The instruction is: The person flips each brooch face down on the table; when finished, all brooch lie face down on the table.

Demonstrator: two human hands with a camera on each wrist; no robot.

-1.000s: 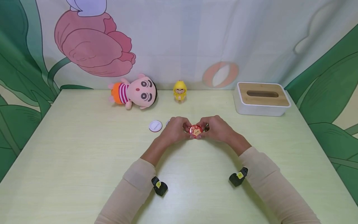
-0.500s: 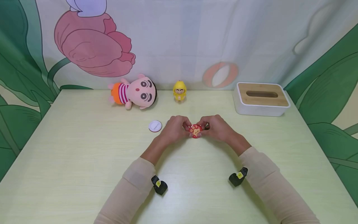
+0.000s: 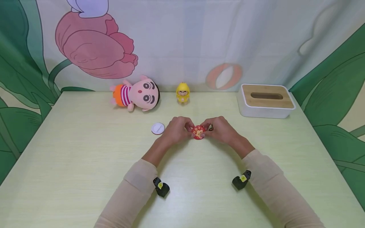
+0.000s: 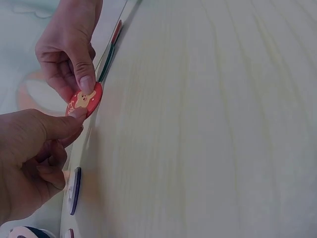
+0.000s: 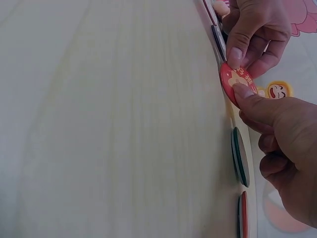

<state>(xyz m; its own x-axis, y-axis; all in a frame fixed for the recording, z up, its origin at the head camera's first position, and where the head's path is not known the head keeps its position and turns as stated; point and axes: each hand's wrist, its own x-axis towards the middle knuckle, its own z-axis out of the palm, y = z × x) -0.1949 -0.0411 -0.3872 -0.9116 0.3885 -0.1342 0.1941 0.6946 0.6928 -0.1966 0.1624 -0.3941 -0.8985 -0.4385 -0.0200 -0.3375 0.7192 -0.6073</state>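
Observation:
A round red pin badge [image 3: 198,132] with a yellow cartoon figure is held between both hands, its printed face toward the head camera. My left hand [image 3: 179,130] pinches its left edge, thumb on the face and fingers behind. From the other side, my right hand [image 3: 221,130] pinches the right edge the same way. The back of the badge is hidden. A white-backed disc [image 3: 158,128] lies left of the left hand. Beside the left hand in its wrist view is a blue-rimmed disc [image 4: 75,191]. A green-rimmed disc [image 5: 239,156] lies near the right hand in its wrist view.
A red-rimmed disc [image 5: 242,215] lies beyond the green-rimmed one. At the table's back are a plush doll [image 3: 137,93] on its side, a small yellow figurine [image 3: 182,92] and a white tissue box [image 3: 266,100] with a wooden lid. A printed curtain [image 3: 171,41] hangs behind.
Both hands have shifted very slightly left and away with the badge. A disc edge that peeked out beside the left hand is now hidden behind it.

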